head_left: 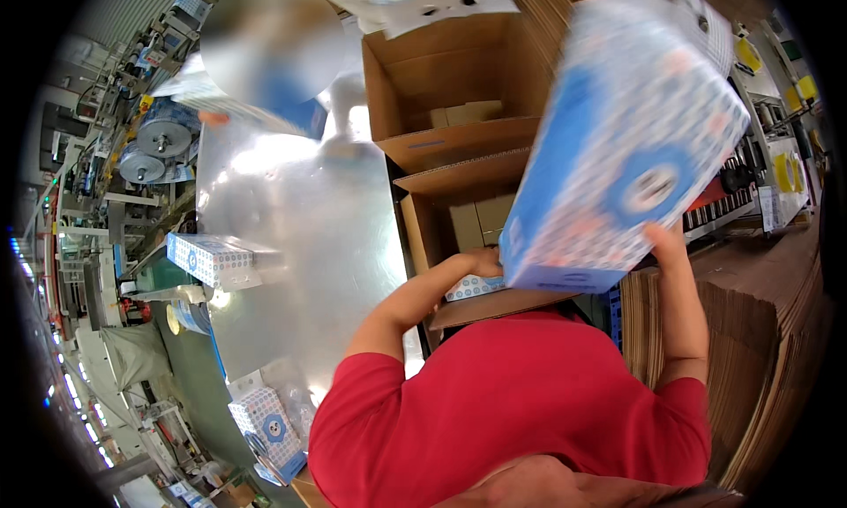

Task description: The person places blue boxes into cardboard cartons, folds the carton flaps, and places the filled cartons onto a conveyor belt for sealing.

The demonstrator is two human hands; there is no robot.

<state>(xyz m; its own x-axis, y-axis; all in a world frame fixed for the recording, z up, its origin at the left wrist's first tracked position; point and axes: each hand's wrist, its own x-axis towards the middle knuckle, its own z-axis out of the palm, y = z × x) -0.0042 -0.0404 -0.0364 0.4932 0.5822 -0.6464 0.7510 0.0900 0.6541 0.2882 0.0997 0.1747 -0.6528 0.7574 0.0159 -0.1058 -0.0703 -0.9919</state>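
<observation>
Right hand [668,241] gripping lower edge of blue-and-white patterned carton [609,146], carton extending toward eleven o'clock from grip. Blue scalloped emblem [655,187] showing at twelve o'clock from right hand, print blurring beyond reading. Left hand [483,262] hovering near carton's seven o'clock corner, fingers partly hidden; cannot tell its grip. Patterned pack [474,287] lying at six o'clock from left hand. Open corrugated box [468,176] standing at twelve o'clock, steel table [304,230] spreading at ten.

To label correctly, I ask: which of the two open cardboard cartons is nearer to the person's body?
The lower carton in view, directly before the red shirt; the upper carton stands beyond it, farther from the shirt.
</observation>
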